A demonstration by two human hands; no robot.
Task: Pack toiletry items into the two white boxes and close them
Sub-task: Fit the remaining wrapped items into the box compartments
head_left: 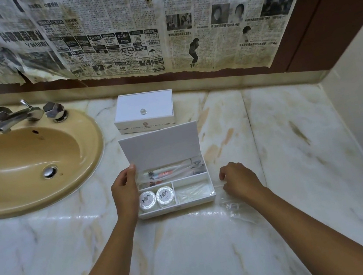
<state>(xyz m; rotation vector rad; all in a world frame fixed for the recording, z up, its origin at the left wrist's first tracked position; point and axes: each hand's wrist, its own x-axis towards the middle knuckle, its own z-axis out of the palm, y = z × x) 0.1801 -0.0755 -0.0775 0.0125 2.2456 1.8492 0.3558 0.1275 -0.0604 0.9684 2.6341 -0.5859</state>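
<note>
From your head camera, you look down on a marble bench (285,143) with a tan sink (22,163) at the left and newspaper (131,25) covering the wall behind.

Your left hand (124,191) grips the left end of the open box (177,204), with the thumb up on the lower left corner of its raised lid (160,146). The lid stands nearly upright, tilted a little back.

Inside the open box, the long rear compartment holds wrapped toothbrushes (172,171). The front left compartment holds two round soaps (156,198) side by side, touching. The front right compartment holds a clear sachet (192,192); what is in it you cannot tell.

Your right hand (239,180) rests knuckles-up on the bench just beside the right wall of the open box, fingers curled narrow over the edge of a clear wrapper (234,208) lying flat there. Whether the fingers actually pinch the wrapper cannot be told.

The shut box (144,111), lid down with a small round knob (142,111) on top, sits just behind the open box, near the sink's tap (19,116).
</note>
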